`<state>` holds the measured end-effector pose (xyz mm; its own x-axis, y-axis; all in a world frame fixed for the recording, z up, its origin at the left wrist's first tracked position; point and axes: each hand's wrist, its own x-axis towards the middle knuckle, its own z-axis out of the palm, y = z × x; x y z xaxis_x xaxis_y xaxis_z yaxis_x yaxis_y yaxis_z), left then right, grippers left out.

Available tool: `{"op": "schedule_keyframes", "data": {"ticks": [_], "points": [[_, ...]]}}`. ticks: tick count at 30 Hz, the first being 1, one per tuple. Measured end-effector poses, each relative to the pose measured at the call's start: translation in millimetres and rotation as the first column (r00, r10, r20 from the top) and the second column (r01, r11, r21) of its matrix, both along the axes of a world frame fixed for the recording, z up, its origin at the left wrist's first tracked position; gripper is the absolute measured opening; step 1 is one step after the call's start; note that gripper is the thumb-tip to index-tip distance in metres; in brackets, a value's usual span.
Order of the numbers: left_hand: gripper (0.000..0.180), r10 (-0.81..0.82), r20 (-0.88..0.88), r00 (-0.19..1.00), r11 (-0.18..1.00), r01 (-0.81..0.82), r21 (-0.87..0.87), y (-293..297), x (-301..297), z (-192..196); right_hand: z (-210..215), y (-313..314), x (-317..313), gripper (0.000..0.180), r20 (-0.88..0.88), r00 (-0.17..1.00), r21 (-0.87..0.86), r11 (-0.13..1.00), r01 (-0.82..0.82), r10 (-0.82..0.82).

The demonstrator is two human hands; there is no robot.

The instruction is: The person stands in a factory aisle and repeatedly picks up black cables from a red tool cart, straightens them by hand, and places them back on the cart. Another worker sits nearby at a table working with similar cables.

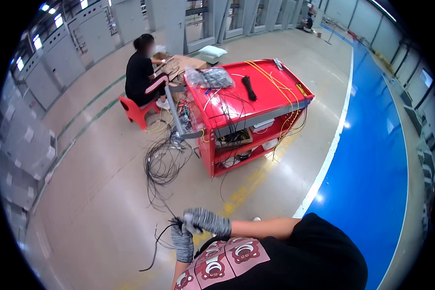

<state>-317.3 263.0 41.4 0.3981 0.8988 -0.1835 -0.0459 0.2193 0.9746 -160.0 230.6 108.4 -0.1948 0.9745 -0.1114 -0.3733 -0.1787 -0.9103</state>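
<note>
Black wires (165, 212): thin, light and limp, trailing across the floor (96, 193) from a loose tangle beside the red cart (256, 92) to 2 gloved hands. Left hand (182, 240) is closed around the wire ends; right hand (205, 221) pinches them just above. Likely to snag; best gripped near the ends. A seated person (140, 72) works behind the cart.
</note>
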Motion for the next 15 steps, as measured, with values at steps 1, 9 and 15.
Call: {"op": "schedule_keyframes", "data": {"ticks": [1,9,15], "points": [[0.015,0.054,-0.012,0.998,0.996,-0.053,0.067,3,4,-2,4,-3,-6,0.037,0.099,0.995,-0.057,0.998,0.034,-0.028],[0.014,0.034,0.160,0.986,0.999,-0.032,-0.015,11,15,75,-23,8,21,0.043,0.384,0.913,0.291,0.956,0.022,-0.138],[0.020,-0.041,0.235,0.971,0.997,0.025,0.071,17,60,132,12,-6,47,0.080,0.082,0.981,0.434,0.892,0.126,-0.178]]}}
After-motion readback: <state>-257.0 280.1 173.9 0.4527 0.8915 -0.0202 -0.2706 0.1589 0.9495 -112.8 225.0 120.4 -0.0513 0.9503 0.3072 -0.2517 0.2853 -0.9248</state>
